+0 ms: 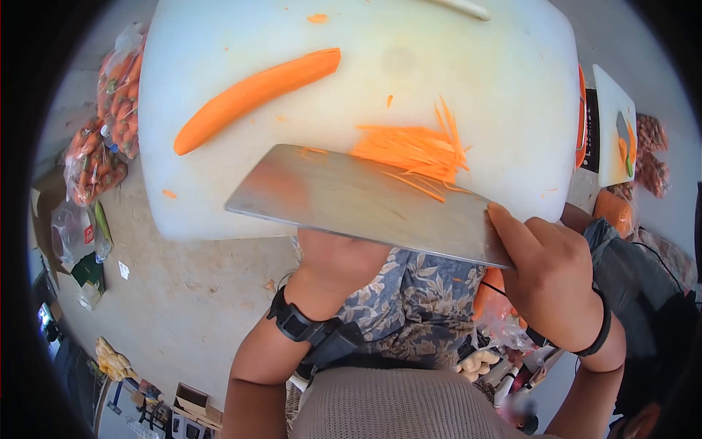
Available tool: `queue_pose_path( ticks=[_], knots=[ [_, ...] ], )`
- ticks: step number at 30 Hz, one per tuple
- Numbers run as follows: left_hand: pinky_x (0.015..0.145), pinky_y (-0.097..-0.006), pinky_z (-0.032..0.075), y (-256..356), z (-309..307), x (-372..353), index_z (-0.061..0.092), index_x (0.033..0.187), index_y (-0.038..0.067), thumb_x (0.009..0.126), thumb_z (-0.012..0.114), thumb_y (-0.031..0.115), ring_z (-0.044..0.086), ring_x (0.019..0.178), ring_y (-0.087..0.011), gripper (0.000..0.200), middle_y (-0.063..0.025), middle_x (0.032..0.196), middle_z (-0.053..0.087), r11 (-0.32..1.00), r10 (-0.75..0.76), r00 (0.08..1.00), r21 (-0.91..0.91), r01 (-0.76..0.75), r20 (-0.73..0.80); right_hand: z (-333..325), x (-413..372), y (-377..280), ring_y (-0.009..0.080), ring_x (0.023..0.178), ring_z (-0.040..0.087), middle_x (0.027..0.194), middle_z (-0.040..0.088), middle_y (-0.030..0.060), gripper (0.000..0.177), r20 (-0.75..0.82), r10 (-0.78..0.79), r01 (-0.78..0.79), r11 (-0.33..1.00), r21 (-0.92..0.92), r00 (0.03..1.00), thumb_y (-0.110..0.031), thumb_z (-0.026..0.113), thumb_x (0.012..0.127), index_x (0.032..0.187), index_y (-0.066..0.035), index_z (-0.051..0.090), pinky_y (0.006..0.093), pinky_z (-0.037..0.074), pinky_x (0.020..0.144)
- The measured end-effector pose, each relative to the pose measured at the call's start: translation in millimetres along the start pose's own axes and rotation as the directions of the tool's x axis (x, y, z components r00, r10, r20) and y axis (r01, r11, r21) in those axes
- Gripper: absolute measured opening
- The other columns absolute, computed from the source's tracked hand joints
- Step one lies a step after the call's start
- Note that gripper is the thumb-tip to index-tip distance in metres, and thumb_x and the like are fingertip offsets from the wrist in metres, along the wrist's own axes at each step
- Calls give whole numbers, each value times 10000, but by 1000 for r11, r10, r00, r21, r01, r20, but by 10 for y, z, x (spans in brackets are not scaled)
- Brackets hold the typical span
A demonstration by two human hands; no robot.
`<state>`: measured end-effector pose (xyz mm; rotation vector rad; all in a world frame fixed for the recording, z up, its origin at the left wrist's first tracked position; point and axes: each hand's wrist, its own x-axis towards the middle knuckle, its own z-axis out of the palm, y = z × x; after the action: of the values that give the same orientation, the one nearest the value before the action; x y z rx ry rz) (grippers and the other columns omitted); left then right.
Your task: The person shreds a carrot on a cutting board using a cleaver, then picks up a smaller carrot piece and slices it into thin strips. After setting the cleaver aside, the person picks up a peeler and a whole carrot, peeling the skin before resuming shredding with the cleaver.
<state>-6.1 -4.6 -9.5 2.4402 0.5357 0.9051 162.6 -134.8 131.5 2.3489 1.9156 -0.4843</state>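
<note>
My right hand [548, 274] is closed around the handle end of a broad cleaver [365, 201], its index finger lying along the blade. The blade is tilted flat-side up over the near edge of the white cutting board [504, 95], with a few orange shreds stuck to it. Just beyond the blade lies a pile of carrot shreds [413, 150]. Below the blade's lower edge shows my left hand [344, 257]; its fingers are hidden behind the cleaver. A peeled carrot [256, 101] with one cut end rests on the board, farther left.
A white handle-like object [464, 7] lies at the board's far edge. Bags of carrots [95, 161] stand on the floor at left. On the right are a second cutting board [616, 132] with a knife and carrot pieces, and a person in dark clothing [636, 271].
</note>
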Motion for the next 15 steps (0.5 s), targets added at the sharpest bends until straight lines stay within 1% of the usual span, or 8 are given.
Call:
queue_pose_path(
  ticks=[2,3,5,8,9,11,13,15],
  knots=[
    [749,-425,529,4,-4,18,711,970,43,756,714,60,659,840,-313,215,-108,976,691,977,-87,996,-196,88,14,-7,-9,17,244,545,524,641,496,77,593,10,12,-12,1000,-6,1000,40,678,571,1161,13,625,370,431,522],
    [749,-425,529,10,-9,12,711,970,43,756,714,60,659,840,-313,215,-108,976,691,976,-89,996,-200,91,18,-2,-8,22,244,548,525,639,494,78,599,18,20,-20,1000,-12,1000,41,677,562,1158,13,626,371,428,519],
    [768,-425,527,16,-27,-11,710,988,42,769,716,94,659,869,-315,225,-124,1005,691,999,-7,999,-42,9,38,27,5,29,247,546,523,643,496,77,596,16,22,-21,1000,-13,1000,41,678,561,1154,12,628,373,425,517],
    [752,-401,528,27,-33,16,721,962,48,771,713,96,661,848,-311,197,-109,969,699,1000,16,1000,26,-16,12,69,50,28,253,550,529,655,505,78,585,13,24,-24,1000,-6,1000,41,681,563,1144,4,628,377,428,520],
    [752,-401,528,22,-30,15,721,962,48,771,713,96,661,848,-311,197,-109,969,699,1000,15,1000,23,-15,14,80,68,23,257,555,538,663,511,79,577,9,30,-30,1000,1,1000,40,682,566,1139,-2,626,379,434,524],
    [762,-419,516,2,-14,27,714,983,68,710,760,98,645,870,-351,278,-117,1008,675,991,-63,998,-120,65,27,116,117,14,261,565,551,668,518,80,554,27,37,-37,999,7,999,36,685,578,1127,-13,625,381,443,530],
    [751,-404,517,-8,-10,54,718,965,60,695,749,63,647,853,-341,271,-115,983,678,990,-56,998,-131,60,27,194,209,12,265,574,564,673,524,81,532,39,36,-37,999,13,999,32,687,591,1116,-23,623,382,451,535],
    [739,-389,519,1,-10,83,722,947,51,681,738,28,650,835,-330,267,-114,957,682,989,-46,998,-138,50,31,292,302,0,199,477,555,582,471,28,165,-148,-84,79,996,-44,985,-147,668,776,892,-66,584,335,437,446]
  ],
)
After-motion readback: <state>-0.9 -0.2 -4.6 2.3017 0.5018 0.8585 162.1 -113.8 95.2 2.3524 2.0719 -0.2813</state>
